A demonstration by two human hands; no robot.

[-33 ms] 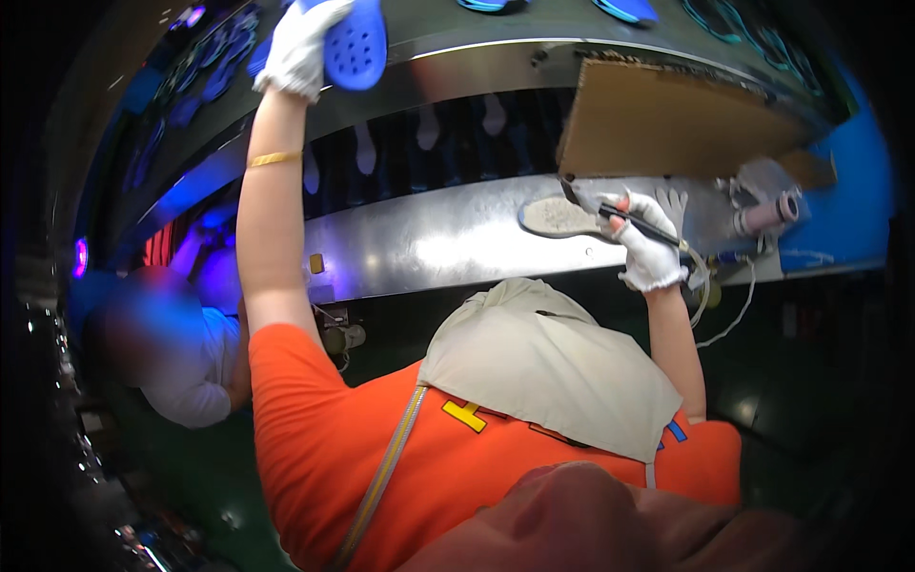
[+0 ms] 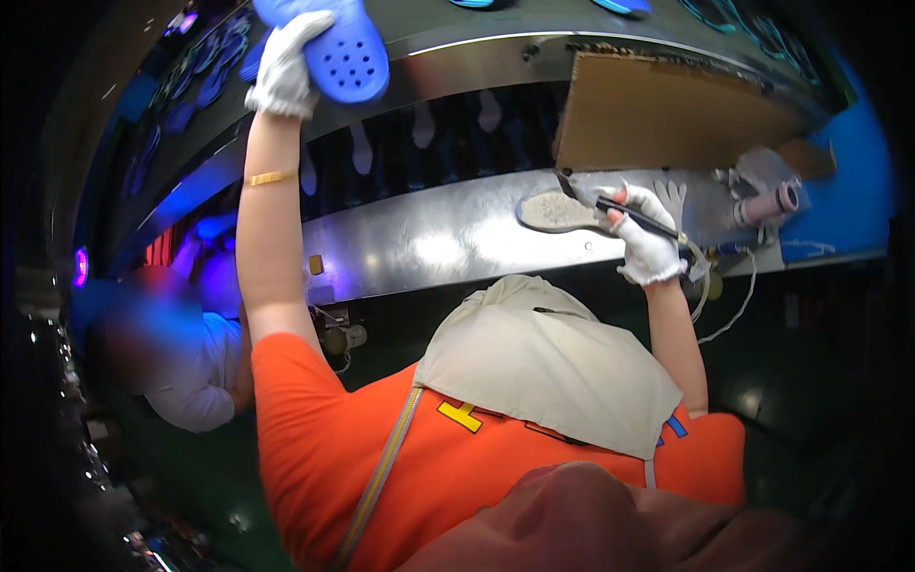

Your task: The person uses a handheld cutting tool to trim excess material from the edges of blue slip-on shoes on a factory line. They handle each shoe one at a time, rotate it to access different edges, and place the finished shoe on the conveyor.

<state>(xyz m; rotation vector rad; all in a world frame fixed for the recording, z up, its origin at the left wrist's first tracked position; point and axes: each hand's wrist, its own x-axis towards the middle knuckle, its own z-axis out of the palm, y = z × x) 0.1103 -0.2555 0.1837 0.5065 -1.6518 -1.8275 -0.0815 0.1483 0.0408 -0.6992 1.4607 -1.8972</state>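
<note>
Left hand (image 2: 289, 71): thumb laid over the blue clog (image 2: 354, 69), other fingers mostly hidden. Reads as clamped on the shoe; can't tell how deep the grip goes.
Blue clog: just right of the left thumb, above the dark belt (image 2: 543, 21) and its metal edge. Holed toe sticks out past the fingers, toward the wearer. Can't tell if any of it touches the belt.
Clog risk: could twist or slip. Cause: held from one side, toe unsupported, knit glove on smooth foam. Toe could also clip the belt edge if the arm drops.
Blue shoe part (image 2: 254, 59): just left of the left fingers, partly behind them. Could get brushed if the hand swings outward.
Right hand (image 2: 651, 253): bare fingertips pinched on a pen-shaped tool (image 2: 650, 224).
Pen-shaped tool: tip just left of the right fingertips, by the near end of the pale sole (image 2: 551, 212). Contact with the sole: can't tell.
Tool risk: could scuff or mark the sole. Cause: wrist sagging while the left arm is at full stretch.
Cord (image 2: 706, 281): behind the right fingers, running off the bench edge. A snag there could tug the tool out of line.
Cardboard (image 2: 667, 114): beyond the right fingertips. A careless lift could knock it.
</note>
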